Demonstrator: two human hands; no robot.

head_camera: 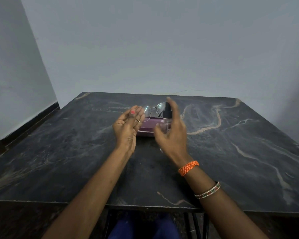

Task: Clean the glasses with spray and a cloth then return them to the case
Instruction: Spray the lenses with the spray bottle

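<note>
My left hand [127,128] holds thin metal-framed glasses [151,111] by their left end, lifted above the table with the lenses facing me. My right hand [171,133] grips a small clear spray bottle with a black pump top [167,112], its forefinger raised over the pump, right beside the right lens. A purple glasses case [146,128] lies on the table just behind and between both hands, partly hidden by them. No cloth is visible.
The dark marble-patterned table [231,152] stands against a grey wall, its front edge close to me. My right wrist wears an orange braided band [188,167] and bangles. Black table legs and my blue-clad knees show below the front edge.
</note>
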